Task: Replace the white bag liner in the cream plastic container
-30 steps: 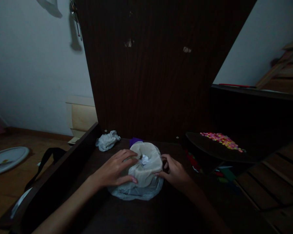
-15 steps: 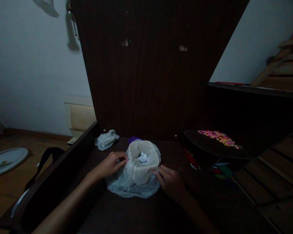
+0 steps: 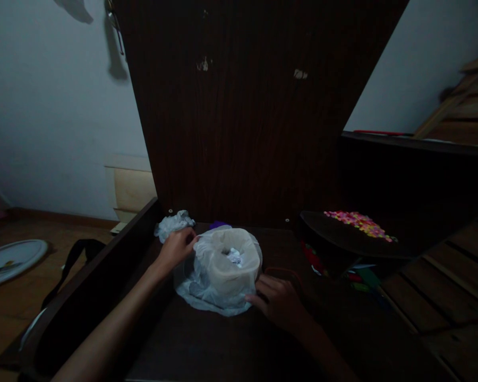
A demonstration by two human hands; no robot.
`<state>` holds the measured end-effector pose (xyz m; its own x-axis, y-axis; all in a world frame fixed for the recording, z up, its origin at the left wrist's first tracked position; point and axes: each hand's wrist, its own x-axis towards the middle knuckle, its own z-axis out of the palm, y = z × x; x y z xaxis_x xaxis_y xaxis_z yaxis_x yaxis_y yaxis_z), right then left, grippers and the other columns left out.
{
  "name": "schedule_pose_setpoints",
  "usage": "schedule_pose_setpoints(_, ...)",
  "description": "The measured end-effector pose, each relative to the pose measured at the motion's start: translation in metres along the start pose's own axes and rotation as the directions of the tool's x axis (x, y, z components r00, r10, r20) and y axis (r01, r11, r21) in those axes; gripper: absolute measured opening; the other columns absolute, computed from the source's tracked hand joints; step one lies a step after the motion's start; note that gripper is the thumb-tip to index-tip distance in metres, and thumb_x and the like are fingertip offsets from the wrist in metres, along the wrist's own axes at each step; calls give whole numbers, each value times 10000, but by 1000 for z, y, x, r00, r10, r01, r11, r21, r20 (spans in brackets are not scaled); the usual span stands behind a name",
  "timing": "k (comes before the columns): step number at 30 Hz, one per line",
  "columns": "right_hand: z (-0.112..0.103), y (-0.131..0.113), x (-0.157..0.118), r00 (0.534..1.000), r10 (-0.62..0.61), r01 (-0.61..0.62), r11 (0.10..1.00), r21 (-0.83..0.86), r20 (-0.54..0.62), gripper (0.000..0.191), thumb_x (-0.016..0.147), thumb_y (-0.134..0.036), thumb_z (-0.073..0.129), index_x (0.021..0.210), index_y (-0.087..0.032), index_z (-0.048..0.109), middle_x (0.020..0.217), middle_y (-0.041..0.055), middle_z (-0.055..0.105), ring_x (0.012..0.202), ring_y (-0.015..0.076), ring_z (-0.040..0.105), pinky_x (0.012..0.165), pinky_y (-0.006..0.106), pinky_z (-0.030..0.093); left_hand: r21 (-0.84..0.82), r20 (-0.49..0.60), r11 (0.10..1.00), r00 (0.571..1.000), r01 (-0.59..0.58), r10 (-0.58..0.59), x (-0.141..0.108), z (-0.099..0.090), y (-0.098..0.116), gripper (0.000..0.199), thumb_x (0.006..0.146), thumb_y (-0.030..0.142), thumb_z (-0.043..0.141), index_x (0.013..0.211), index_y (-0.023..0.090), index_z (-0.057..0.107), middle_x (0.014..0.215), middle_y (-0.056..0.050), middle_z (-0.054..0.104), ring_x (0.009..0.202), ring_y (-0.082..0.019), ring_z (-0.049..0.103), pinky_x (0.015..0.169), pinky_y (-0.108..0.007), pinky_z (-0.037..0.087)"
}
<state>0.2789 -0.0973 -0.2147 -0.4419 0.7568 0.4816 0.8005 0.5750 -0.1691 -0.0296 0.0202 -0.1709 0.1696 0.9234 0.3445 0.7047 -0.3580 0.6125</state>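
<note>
A small pale bin (image 3: 227,278) stands on the dark desk, with a thin translucent plastic bag (image 3: 207,303) draped over its rim and spread around its base. Crumpled white paper (image 3: 235,257) lies inside the bin. My left hand (image 3: 178,246) pinches the bag's edge at the left of the rim and pulls it outward. On the right side, my right hand (image 3: 276,300) rests against the bin and bag, thumb and fingers apart around the lower bag; its fingertips are dim, and whether they grip the plastic is unclear.
A crumpled plastic bag (image 3: 171,224) lies at the desk's back left, near a purple item (image 3: 219,225). Colourful small pieces (image 3: 358,223) cover part of a corner shelf (image 3: 322,225) at right. A raised side board (image 3: 103,276) edges the desk at left.
My left hand has moved up and left, drawing the bag's edge away from the rim. My right hand has slid slightly lower along the bin's side.
</note>
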Motion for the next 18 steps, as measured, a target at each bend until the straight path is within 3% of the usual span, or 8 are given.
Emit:
schedule_pose_setpoints(3,-27,-9,18,997,-18,30,985,169,-71,316,966,-434,612,764,-192,606,739,15,636,683,159,603,651,286,395,-68,26,997,999,33,-31,5,12,-1,71,724,175,608,713,188,677,723,-63,709,707,-237,648,666,-294,428)
schedule_pose_setpoints(6,-55,-23,50,988,-42,82,957,277,-149,205,1007,-293,529,855,-185,614,817,44,650,791,182,597,739,306,451,-184,49,981,998,59,-51,11,22,-3,60,664,148,630,680,187,672,700,-48,708,698,-225,650,672,-289,444)
schedule_pose_setpoints(9,-69,-35,82,990,-141,143,939,312,-29,163,1014,-244,501,992,-180,650,968,69,683,947,210,609,889,354,475,-332,22,938,995,96,-94,16,28,-6,67,692,221,643,741,182,667,717,-38,697,694,-208,644,652,-277,470)
schedule_pose_setpoints(13,-60,-42,106,959,-258,215,934,285,119,176,1007,-256,530,1074,-168,667,1055,83,692,1021,218,619,933,356,498,-520,-26,842,983,141,-181,11,27,-9,289,867,393,502,972,168,649,866,-61,698,688,-183,640,577,-255,484)
schedule_pose_setpoints(15,-50,-44,108,954,-274,244,945,220,120,165,985,-275,578,1063,-171,679,1038,82,692,985,220,626,886,353,516,-582,9,800,984,148,-176,3,22,-7,358,902,453,480,1011,162,658,935,-75,707,704,-178,648,580,-255,500)
schedule_pose_setpoints(18,-35,-49,104,947,-314,305,945,119,69,104,951,-252,622,948,-173,689,924,63,675,871,208,614,770,337,517,-621,108,770,989,146,-101,-6,12,0,355,844,483,622,939,155,721,894,-67,722,743,-184,655,651,-266,523)
